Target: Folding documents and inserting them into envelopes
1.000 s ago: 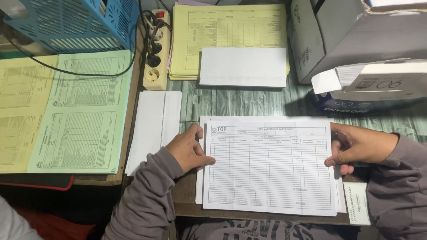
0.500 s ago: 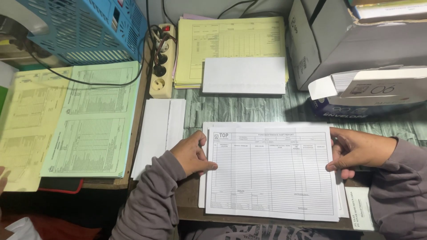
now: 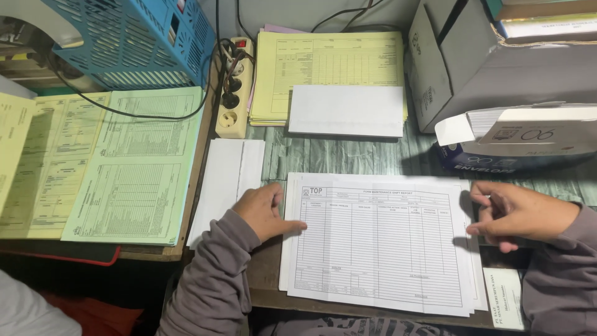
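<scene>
A white printed form sheet with a ruled table lies on a small stack of white sheets at the desk's near edge. My left hand is at the sheet's left edge, with the thumb pressed on top of it. My right hand hovers just off the right edge, fingers loosely curled and apart, with nothing in it. Both arms wear grey sleeves.
Folded white paper lies left of the form. Behind are a white envelope on yellow forms, a power strip, a blue basket, green forms and yellow forms at left, an open envelope box and a grey box at right.
The form sheet has come down flat onto the stack. My right hand has let go of its right edge and drawn slightly away. The view has shifted a little.
</scene>
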